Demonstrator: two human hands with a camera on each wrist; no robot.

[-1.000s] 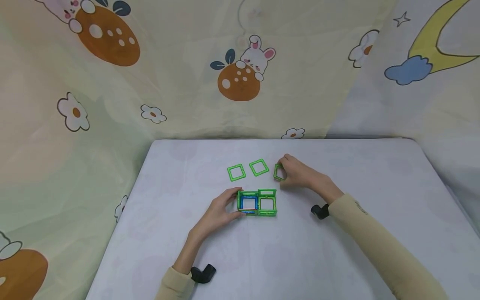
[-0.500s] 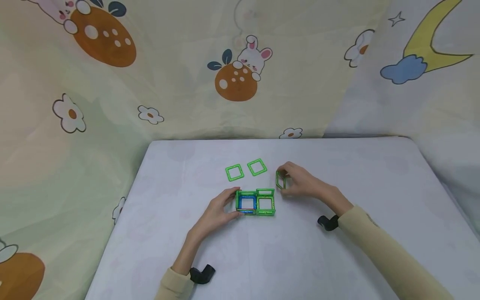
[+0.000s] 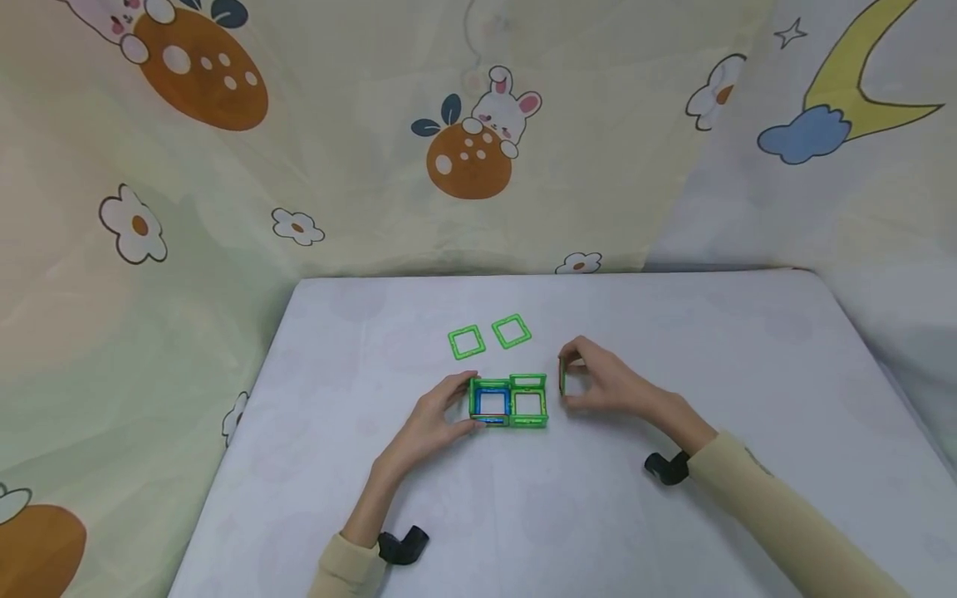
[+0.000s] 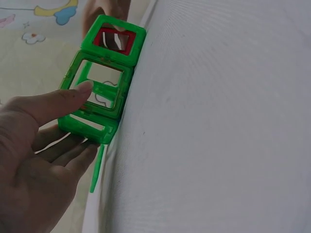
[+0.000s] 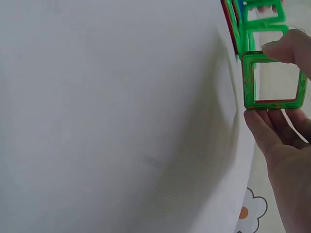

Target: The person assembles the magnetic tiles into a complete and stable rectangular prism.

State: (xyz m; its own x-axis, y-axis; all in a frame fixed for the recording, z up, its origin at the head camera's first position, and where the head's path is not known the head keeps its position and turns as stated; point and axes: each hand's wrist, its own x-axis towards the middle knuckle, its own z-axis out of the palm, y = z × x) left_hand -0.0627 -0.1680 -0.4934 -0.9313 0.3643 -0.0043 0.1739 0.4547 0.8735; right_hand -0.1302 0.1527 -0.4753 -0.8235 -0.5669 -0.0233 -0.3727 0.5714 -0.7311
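A small open-topped build of green square-framed magnetic tiles sits mid-table, two cells wide, with a blue square in its left cell. My left hand holds its left end, thumb on the near side and fingers on the far side. To the right of the build, my right hand pinches one green magnetic tile between thumb and fingers. That tile stands on edge, seen nearly edge-on in the head view, with a small gap between it and the build. In the left wrist view, a red-edged frame shows through the build's far cell.
Two loose green tiles lie flat behind the build, a left one and a right one. A white cloth covers the table. Behind it hangs a patterned fabric backdrop. Dark wrist cameras stick out near both sleeves.
My right hand has brought its tile toward me from the row of loose tiles, turning it more edge-on beside the build's right end. The left hand and the build stay in place.
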